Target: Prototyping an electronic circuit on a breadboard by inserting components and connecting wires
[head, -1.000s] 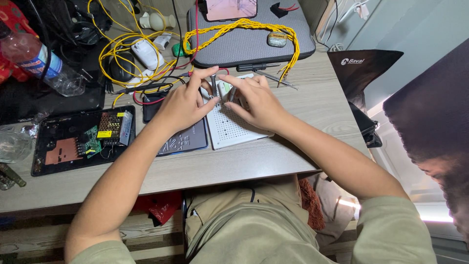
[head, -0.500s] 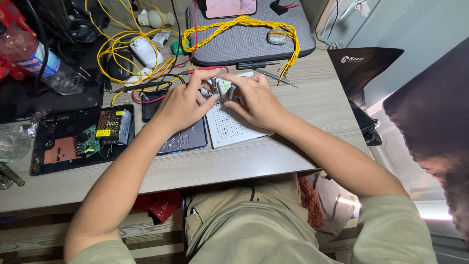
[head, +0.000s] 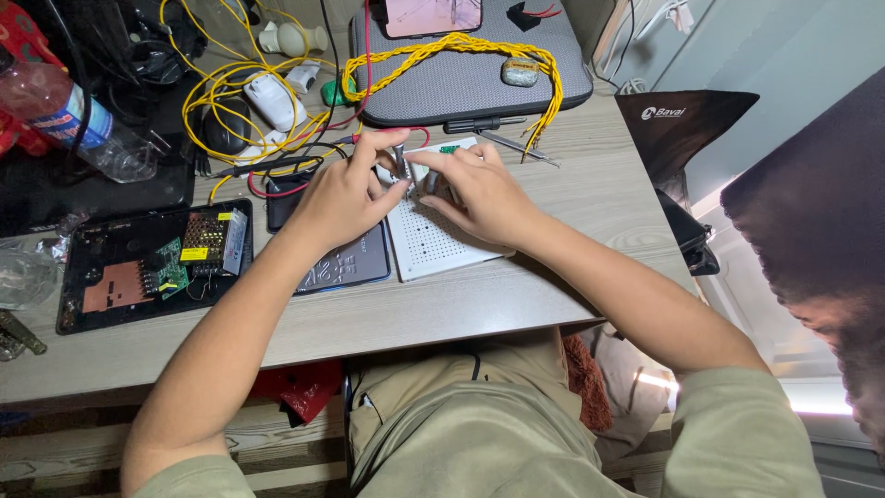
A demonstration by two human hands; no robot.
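Note:
My left hand (head: pixel 346 194) and my right hand (head: pixel 479 194) meet over the far end of a white perforated breadboard (head: pixel 433 244) lying on the wooden desk (head: pixel 442 309). Between the fingertips of both hands is a small dark metallic part (head: pixel 403 164); its exact shape is hidden by the fingers. A small green piece (head: pixel 449 148) lies at the board's far edge. Under my left wrist rests a dark grey flat device (head: pixel 350 263).
A grey padded case (head: pixel 470 78) with a phone (head: pixel 433 14) and yellow braided wire (head: pixel 461 46) lies beyond the hands. Yellow cables (head: pixel 230 92), a black mouse (head: pixel 224 124), a plastic bottle (head: pixel 78 120) and an open black tray with circuit boards (head: pixel 138 267) sit left. A screwdriver (head: pixel 484 123) lies behind the breadboard.
Both hands stay over the breadboard's far end; the fingers have shifted slightly around the small part. The view has moved a little.

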